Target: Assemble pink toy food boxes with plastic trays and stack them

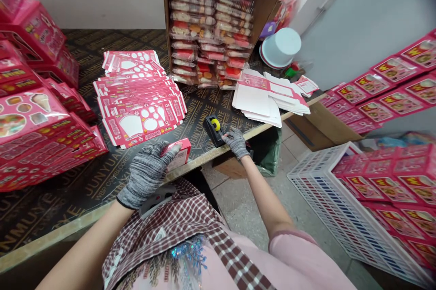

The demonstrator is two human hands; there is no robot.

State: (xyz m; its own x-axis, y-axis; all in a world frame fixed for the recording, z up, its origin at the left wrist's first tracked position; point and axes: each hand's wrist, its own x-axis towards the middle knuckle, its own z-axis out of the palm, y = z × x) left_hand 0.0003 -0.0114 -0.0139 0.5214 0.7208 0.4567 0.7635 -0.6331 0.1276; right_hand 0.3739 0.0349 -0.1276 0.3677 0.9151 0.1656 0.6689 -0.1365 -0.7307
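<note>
My left hand (147, 172), in a grey knit glove, is closed over a small pink printed box (180, 153) resting at the table's front edge. My right hand (235, 141), also gloved, reaches to a black tape dispenser (214, 130) with a yellow-cored roll and rests against its near end, fingers curled at the cutter; whether tape is pinched is not visible. Just beyond the box lies a fanned stack of flat pink box blanks (139, 99) with white window cut-outs.
Assembled pink boxes (30, 112) pile up at the left. An open carton (211, 22) of wrapped toy packs stands at the back, white-backed blanks (265, 99) beside it. A white plastic crate (344, 217) of finished boxes sits on the floor to the right, more stacked behind.
</note>
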